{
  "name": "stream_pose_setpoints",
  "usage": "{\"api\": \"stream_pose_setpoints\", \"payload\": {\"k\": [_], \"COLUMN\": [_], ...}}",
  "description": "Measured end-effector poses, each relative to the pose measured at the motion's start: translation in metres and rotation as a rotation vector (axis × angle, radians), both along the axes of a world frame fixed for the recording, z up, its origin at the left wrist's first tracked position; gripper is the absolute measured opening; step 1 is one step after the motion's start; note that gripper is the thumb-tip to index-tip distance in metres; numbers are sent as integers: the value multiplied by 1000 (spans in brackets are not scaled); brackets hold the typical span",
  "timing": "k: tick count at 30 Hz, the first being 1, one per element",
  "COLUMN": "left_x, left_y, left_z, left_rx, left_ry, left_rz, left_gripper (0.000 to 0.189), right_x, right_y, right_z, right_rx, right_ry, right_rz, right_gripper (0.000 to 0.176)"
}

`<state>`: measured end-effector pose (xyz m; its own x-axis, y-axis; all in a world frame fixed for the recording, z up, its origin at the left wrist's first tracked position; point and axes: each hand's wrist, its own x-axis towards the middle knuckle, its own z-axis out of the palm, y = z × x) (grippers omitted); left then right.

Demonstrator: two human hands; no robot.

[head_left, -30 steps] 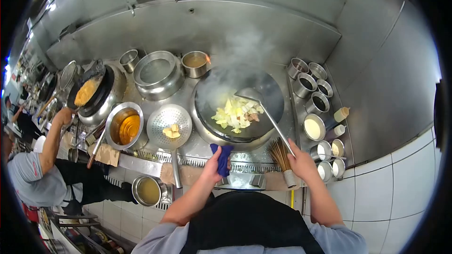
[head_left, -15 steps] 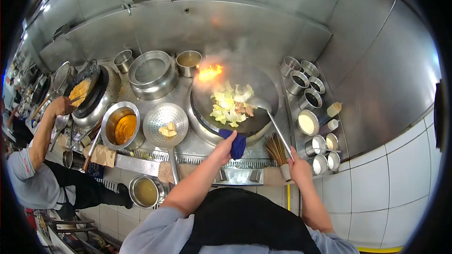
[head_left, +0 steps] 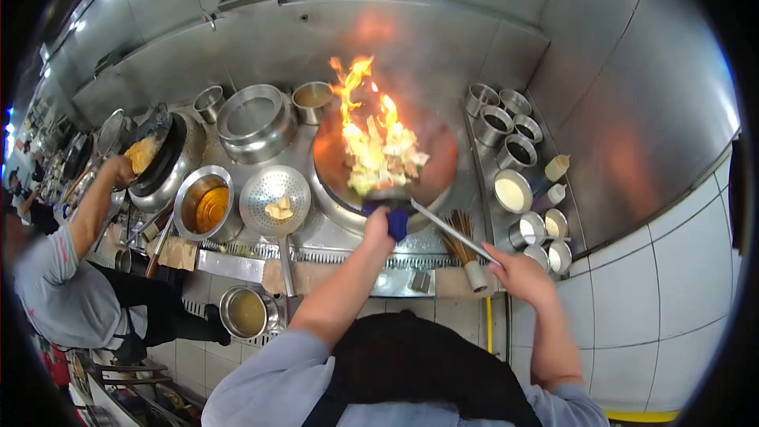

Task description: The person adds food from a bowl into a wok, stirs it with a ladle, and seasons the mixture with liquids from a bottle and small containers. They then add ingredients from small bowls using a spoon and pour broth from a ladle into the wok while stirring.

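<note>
My left hand (head_left: 379, 228) is closed on a dark blue cloth (head_left: 398, 224) at the near rim of a large wok (head_left: 441, 166). Pale green and yellow leafy pieces with some brown bits, the food (head_left: 386, 162), lie or hang over the wok's middle. Tall orange flames (head_left: 353, 83) rise from and behind them. In my right hand (head_left: 520, 270) is the handle of a long metal ladle (head_left: 452, 231), whose head is hidden near the wok's near edge. A bamboo brush (head_left: 460, 239) stands between the wok and my right hand.
A perforated strainer (head_left: 274, 190) with pale pieces, a pot of orange liquid (head_left: 207, 207) and a lidded steel pot (head_left: 254, 122) stand left. Seasoning containers (head_left: 512, 192) and squeeze bottles (head_left: 556, 167) line the right. Farther left, a co-worker (head_left: 79, 285) handles another wok.
The flames have grown much taller and spread over the food. The ladle's head has moved from the food toward the near rim, and my right hand has shifted right.
</note>
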<state>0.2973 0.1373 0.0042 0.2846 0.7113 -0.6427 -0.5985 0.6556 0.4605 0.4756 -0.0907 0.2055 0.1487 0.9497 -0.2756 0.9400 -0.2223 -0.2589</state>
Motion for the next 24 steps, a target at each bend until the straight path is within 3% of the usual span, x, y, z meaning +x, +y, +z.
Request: {"api": "stream_pose_setpoints", "payload": {"k": [2,3,4,6,8,9,12,13,14,16,18,21,23,24], "left_x": [-23,-28,-32,-34,-24,-28,-50,-58,-62,-57,-50,-50,-49,-49], "left_y": [-63,-82,-84,-60,-36,-35,-56,-79,-85,-86,-52,-51,-53,-49], "left_z": [74,91,89,94,62,40,-41,-9,-7,31,26,67,96,88], "left_rx": [97,37,3,-57,-12,17,70,84,-27,65,2,-36,-155,-174], "left_ry": [-198,-121,-100,-145,-161,-104,-83,8,22,-105,-63,-87,-114,-104], "left_rz": [58,85,81,-106,-51,-80,-189,-202,-195,-146,-137,-62,-70,-83], "left_gripper": [20,16,16,15,12,14,28,38,38,32,20,12,11,11], "right_x": [19,28,32,15,-2,2,-25,-20,-17,-12,-1,22,36,38], "right_y": [3,7,5,33,63,76,88,84,80,59,45,25,40,39], "right_z": [16,16,11,-3,-16,-51,-67,-82,-76,-50,-24,15,6,-8], "right_rx": [-50,-56,-89,-37,11,103,199,323,337,328,205,50,83,80], "right_ry": [-22,0,37,5,-113,-142,-227,-267,-266,-230,-108,32,61,114], "right_rz": [20,97,172,64,27,38,-89,-73,-70,-4,-31,86,149,193], "right_gripper": [45,45,46,46,43,43,44,45,45,43,43,42,42,43]}}
